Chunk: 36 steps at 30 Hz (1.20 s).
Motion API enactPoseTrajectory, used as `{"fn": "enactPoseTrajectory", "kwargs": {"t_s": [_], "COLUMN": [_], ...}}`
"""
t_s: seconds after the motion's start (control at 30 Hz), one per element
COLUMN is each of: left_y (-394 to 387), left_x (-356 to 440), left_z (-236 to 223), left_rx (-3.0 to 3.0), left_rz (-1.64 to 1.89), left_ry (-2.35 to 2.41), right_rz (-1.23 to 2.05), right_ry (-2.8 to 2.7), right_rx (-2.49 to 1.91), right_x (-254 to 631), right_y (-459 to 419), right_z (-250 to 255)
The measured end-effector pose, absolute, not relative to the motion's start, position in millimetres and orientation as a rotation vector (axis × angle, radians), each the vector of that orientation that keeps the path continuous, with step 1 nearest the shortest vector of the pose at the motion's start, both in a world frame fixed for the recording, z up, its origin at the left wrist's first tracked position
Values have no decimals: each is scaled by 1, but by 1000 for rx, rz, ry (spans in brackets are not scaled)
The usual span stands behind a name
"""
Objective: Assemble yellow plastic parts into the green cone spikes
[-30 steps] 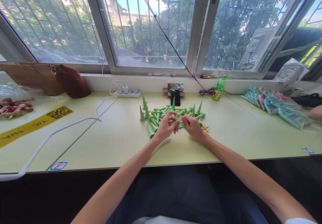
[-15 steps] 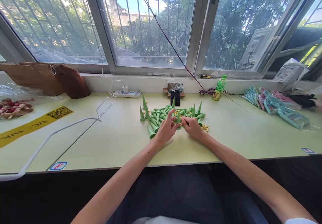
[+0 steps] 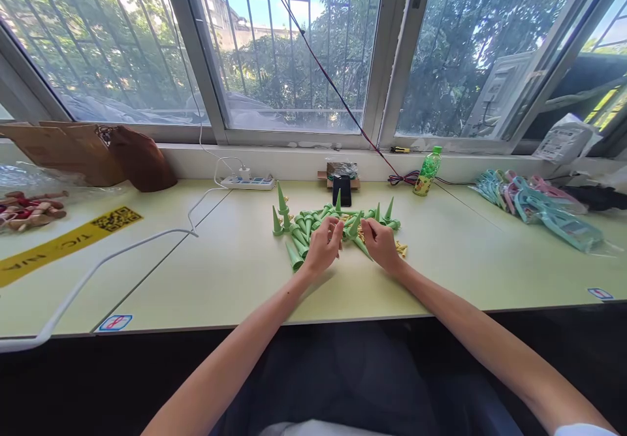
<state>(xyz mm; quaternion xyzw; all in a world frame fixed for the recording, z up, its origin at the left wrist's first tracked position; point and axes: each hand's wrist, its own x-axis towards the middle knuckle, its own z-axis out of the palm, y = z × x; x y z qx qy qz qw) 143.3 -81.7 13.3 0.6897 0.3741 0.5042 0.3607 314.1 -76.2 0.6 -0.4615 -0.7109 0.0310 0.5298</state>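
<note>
Between my hands a green cone with a collared base leans to the right, and another green cone lies below it. My left hand is closed, its thumb and fingertips drawn together just left of the leaning cone; what they hold, if anything, is hidden. To the right, my right hand is closed in a pinch near that cone's tip, its content too small to make out. A heap of green cones surrounds my left hand, with small yellow pieces beside my right wrist.
Several cones stand upright, among them one at the heap's left. Behind lie a black phone and a small box. A green bottle, a power strip, a white cable and teal-pink plastic items are around.
The cone that stood upright by my left fingers now leans right. My left fingers have curled in, and my right hand has shifted slightly right, widening the gap between the hands.
</note>
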Motion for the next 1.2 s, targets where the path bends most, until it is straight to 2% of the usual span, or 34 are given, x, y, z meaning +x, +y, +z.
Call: {"fn": "enactPoseTrajectory", "kwargs": {"t_s": [0.3, 0.77, 1.2], "left_y": [-83, -81, -85], "left_x": [144, 140, 139], "left_z": [16, 11, 10], "left_rx": [1513, 1553, 2076], "left_rz": [955, 1013, 1230], "left_ry": [800, 817, 982], "right_rz": [114, 160, 118], "right_ry": [-1802, -1816, -1831], "right_rx": [-1015, -1028, -1029], "right_x": [313, 315, 315], "right_y": [-78, -74, -72], "right_z": [-1, -4, -7]}}
